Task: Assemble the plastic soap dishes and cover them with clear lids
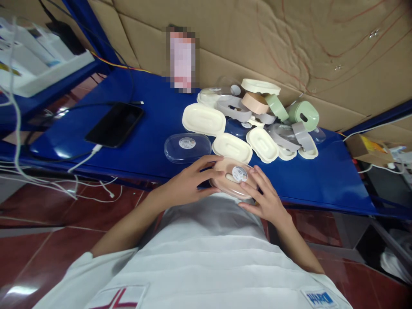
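Note:
Close to my body, at the table's front edge, a peach-coloured oval box with a clear lid (pixel 232 187) is between my two hands. The lid carries a round white sticker with print, and a small cream part shows beside the sticker. My left hand (pixel 193 179) grips the box's left side, fingers on top and thumb low at the near side. On the right side, the fingers of my right hand (pixel 264 196) close around the rim and lid. Just beyond lie a cream oval tray (pixel 232 147) and a loose clear lid (pixel 187 148) with a sticker.
Several cream trays, grey bands (pixel 234 108), peach and green rings and a green cup (pixel 304 115) are heaped at the back. A black phone (pixel 115 124) with a white cable lies left on the blue table (pixel 154 101). Cardboard (pixel 225 38) stands behind.

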The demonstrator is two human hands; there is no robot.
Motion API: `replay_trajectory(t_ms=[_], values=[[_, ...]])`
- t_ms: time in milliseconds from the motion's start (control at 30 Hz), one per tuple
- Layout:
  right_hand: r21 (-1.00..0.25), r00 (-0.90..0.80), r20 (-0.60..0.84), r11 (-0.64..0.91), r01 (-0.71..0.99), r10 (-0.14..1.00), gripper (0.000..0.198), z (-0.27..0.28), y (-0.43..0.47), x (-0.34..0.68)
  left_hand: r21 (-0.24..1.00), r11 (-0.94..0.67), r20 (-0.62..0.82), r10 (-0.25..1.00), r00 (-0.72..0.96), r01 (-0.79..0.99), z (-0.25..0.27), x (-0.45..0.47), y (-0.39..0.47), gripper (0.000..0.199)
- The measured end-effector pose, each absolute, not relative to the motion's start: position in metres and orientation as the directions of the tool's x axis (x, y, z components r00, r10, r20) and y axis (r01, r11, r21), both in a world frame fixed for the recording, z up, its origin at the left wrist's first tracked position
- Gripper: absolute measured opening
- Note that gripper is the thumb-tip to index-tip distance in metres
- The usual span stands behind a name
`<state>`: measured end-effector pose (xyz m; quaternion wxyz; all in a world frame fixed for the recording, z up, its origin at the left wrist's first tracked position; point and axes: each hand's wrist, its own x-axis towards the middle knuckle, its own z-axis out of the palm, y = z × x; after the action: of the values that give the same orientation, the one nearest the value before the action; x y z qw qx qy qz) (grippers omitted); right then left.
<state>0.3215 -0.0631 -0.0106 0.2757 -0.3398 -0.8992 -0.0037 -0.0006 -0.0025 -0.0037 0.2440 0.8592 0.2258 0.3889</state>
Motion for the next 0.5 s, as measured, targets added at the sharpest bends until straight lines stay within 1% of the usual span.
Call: replay_trajectory(t_ms=[67,167,267,333,400,467,500], values=[[-0.222,-0.601,0.470,0.745,0.629,0.647,0.081,-0.007,-0.062,0.317,0.605,-0.768,0.541,0.590,0.600,0.210,-0.002,0.000,-0.004,0.038],[-0.269,-0.572,0.479,0.732,0.626,0.666,0.078,-0.001,-0.061,0.313,0.597,-0.764,0.514,0.599,0.613,0.246,-0.001,0.001,-0.007,0.040],[-0.289,-0.535,0.502,0.715,0.637,0.680,0.078,0.007,-0.066,0.322,0.565,-0.776,0.512,0.595,0.620,0.279,-0.002,0.001,-0.010,0.052],[-0.256,-0.443,0.562,0.656,0.710,0.699,0.081,0.013,-0.074,0.345,0.521,-0.793,0.538,0.591,0.601,0.315,-0.004,0.000,-0.011,0.059],[-0.173,-0.275,0.677,0.511,0.842,0.683,0.083,0.019,-0.084,0.384,0.423,-0.811,0.589,0.585,0.558,0.404,-0.004,-0.002,-0.010,0.058],[-0.093,-0.083,0.792,0.254,0.963,0.605,0.083,0.020,-0.093,0.433,0.303,-0.785,0.636,0.588,0.499,0.540,-0.002,-0.007,-0.007,0.051],[-0.082,0.005,0.809,0.105,0.991,0.587,0.082,0.019,-0.095,0.459,0.256,-0.757,0.655,0.593,0.468,0.602,0.000,-0.011,-0.005,0.048]])
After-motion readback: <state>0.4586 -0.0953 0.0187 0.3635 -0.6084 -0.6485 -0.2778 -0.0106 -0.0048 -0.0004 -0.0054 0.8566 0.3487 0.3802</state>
